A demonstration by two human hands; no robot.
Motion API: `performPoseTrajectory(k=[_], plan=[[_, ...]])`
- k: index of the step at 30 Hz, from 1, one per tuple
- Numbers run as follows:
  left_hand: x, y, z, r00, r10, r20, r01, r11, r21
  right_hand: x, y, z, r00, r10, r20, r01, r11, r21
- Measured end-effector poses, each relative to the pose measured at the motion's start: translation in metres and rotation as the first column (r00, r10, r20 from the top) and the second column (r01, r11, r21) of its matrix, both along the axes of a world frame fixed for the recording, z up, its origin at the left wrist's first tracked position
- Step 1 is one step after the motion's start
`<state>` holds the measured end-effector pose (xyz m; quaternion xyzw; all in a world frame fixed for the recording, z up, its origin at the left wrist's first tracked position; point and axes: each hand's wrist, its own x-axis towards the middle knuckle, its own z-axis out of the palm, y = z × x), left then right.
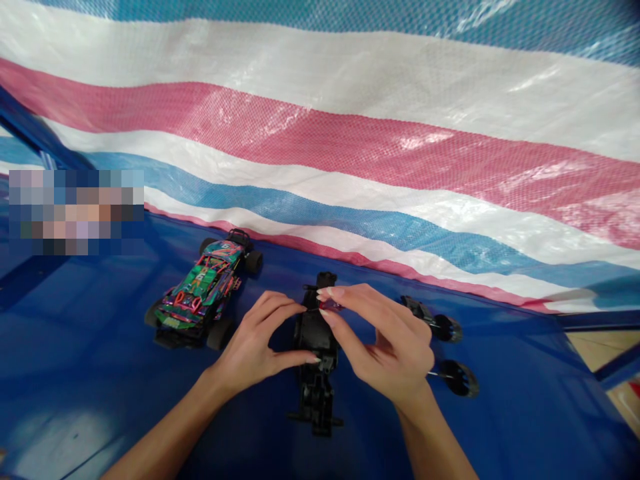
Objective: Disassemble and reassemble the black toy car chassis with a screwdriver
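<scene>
A long black toy car chassis (313, 333) lies on the blue table in front of me, pointing away. My left hand (260, 340) is curved around its left side, thumb on the near part and fingertips by the far part. Over the far end, my right hand (383, 337) is closed in a pinch, thumb and index finger close together. A small reddish part (336, 305) shows at those fingertips; its exact shape is hidden by the fingers.
To the left stands a toy car (203, 287) with a green and pink body. At right, partly behind my right hand, lies a black axle assembly with wheels (461, 378). A striped tarp (350, 140) hangs along the far edge of the blue table (525, 400).
</scene>
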<state>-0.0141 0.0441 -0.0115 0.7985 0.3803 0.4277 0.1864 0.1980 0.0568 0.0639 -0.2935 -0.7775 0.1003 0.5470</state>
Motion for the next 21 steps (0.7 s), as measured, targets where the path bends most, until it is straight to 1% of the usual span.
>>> performPoseTrajectory(k=[3,5,10,13,15,19,21], plan=[[0.000,0.000,0.000,1.000,0.000,-0.003,0.000,1.000,-0.026,-0.002,0.002,0.000,1.000,-0.010,-0.004,0.010,1.000,0.011],[0.000,0.000,-0.001,1.000,0.001,-0.003,-0.001,0.999,-0.045,-0.002,0.003,0.000,1.000,0.008,-0.003,-0.008,1.000,-0.001],[0.001,0.000,-0.006,1.000,-0.006,-0.014,0.005,0.998,-0.055,0.001,0.004,0.000,0.993,0.088,0.077,-0.077,0.987,-0.141],[0.001,0.001,-0.008,0.999,-0.008,-0.033,0.006,0.998,-0.058,0.002,0.006,-0.005,0.992,0.094,0.087,-0.080,0.986,-0.145],[0.001,0.001,-0.009,0.999,-0.004,-0.046,0.001,0.998,-0.063,0.000,0.007,-0.010,0.993,0.078,0.084,-0.066,0.988,-0.137],[0.002,0.002,-0.008,0.998,0.008,-0.061,-0.013,0.996,-0.093,-0.003,0.011,-0.017,0.998,-0.024,0.060,0.031,0.992,-0.122],[0.001,0.002,-0.007,0.998,0.007,-0.064,-0.015,0.993,-0.117,-0.003,0.011,-0.017,0.998,-0.022,0.060,0.030,0.991,-0.133]])
